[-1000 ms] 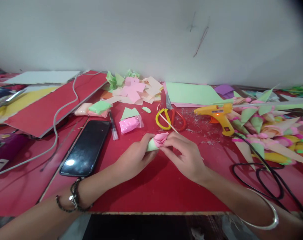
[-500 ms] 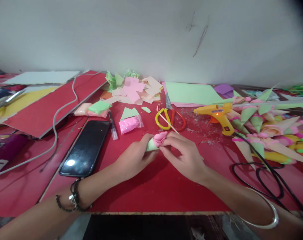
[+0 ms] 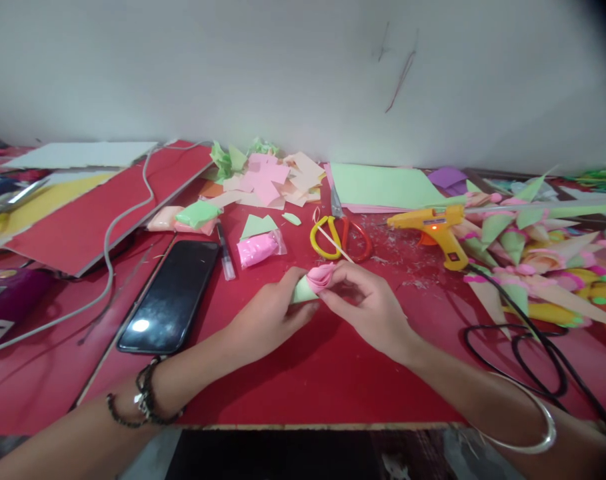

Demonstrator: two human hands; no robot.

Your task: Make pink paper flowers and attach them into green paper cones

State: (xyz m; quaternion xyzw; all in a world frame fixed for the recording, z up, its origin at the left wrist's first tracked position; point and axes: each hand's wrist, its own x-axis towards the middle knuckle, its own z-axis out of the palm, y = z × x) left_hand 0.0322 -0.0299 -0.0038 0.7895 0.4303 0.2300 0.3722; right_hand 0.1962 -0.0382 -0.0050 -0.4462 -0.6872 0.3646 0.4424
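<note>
A small paper flower [image 3: 321,276], pink and rolled in layers with a pale green piece round its base, is held low over the red table. My left hand [image 3: 273,308] pinches it by the green base. The fingertips of my right hand [image 3: 370,303] are closed on its pink edge from the other side. Just beyond my hands lie scissors [image 3: 325,238] with yellow and red handles, with a thin pale stick [image 3: 337,245] across them. A packet of pink clay [image 3: 259,249] is near my left fingers.
A yellow glue gun [image 3: 440,230], its light glowing, lies right beside piled paper flowers [image 3: 527,247]; its black cord loops nearby. A phone [image 3: 170,297] and a pen [image 3: 226,250] lie left. Paper scraps [image 3: 265,177] and green sheets [image 3: 383,185] line the wall.
My right fingers have shifted slightly at the flower's pink edge, more bent now. The flower and my left hand stay nearly in place.
</note>
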